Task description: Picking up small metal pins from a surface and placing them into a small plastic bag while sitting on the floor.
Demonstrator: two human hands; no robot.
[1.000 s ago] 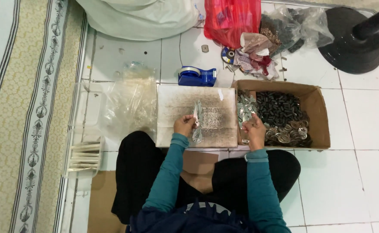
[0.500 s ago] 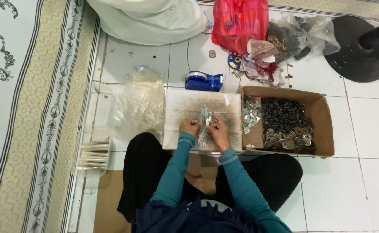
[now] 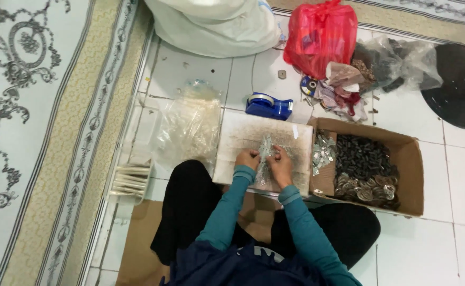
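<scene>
The person sits cross-legged on the tiled floor [image 3: 455,175], and their lap and the lower edge of the flat white board [image 3: 243,140] are hidden behind the teal sleeves. A brown sheet of cardboard [image 3: 137,249] under the legs runs out of view at the bottom.

On the board, the left hand [image 3: 247,159] and the right hand [image 3: 281,164] sit close together around a small clear packet [image 3: 266,151] of tiny shiny pieces. Both grips are closed on the packet, fingers curled in; the fingertips themselves are hard to make out, and what is inside the packet is too small to tell.

Just right of the board stands an open cardboard box [image 3: 410,180] with silvery packets, dark small parts and shiny metal rings in separate heaps. Left of the board lies a heap of clear plastic bags [image 3: 190,127], and nearer the person a white tray [image 3: 129,182] of pale strips.

Just beyond the board sits a blue tape dispenser [image 3: 268,106]. Farther off are a red plastic bag [image 3: 320,37], a large white sack [image 3: 214,26] cut off at the top, and a black round stand base [image 3: 457,87] cut off at the right. A patterned rug [image 3: 36,116] fills the floor far left of the board.
</scene>
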